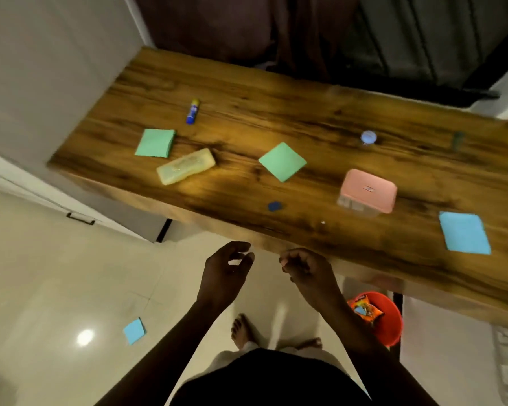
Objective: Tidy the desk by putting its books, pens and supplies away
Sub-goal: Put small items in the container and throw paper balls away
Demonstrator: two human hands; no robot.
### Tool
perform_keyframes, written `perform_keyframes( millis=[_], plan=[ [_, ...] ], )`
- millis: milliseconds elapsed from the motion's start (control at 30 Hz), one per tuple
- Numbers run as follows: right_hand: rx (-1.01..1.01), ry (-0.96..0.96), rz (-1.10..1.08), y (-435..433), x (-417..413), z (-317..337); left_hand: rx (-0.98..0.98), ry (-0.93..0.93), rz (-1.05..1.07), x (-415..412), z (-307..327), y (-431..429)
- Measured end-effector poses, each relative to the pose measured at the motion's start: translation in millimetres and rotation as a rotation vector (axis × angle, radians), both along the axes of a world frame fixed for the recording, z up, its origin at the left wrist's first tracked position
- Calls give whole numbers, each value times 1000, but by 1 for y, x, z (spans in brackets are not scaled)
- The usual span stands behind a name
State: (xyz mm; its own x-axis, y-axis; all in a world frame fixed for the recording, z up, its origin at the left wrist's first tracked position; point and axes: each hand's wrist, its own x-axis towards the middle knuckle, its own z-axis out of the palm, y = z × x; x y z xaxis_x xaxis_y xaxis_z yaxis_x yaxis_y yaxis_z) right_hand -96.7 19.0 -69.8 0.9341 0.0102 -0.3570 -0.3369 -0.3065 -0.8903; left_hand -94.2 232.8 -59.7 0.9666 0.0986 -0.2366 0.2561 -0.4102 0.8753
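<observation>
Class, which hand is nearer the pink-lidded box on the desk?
Right. The right hand is before the front edge of the desk, left of the pink-lidded box; the left hand lies farther left.

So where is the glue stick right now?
In the head view, the glue stick lies on the desk's far left, just beyond the leftmost green sticky-note pad.

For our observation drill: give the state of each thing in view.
Glue stick, lying on desk
Left green pad, flat on desk
Middle green pad, flat
Yellow case, closed, lying flat
Pink box, lid on
Bottle, upright
Blue pad, flat on desk
Floor pad, on floor
Bin, holds wrappers
Left grip, empty
Right grip, empty
</observation>
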Motion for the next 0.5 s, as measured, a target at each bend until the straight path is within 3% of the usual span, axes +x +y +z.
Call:
perform_keyframes(
  millis=[233, 500],
  plan=[
    [1, 68, 199, 80, 39, -5, 46, -50, 233, 9, 0, 98],
    [-1, 130, 373, 133, 80, -21, 95, -1, 380, 31, -7, 151]
  ],
)
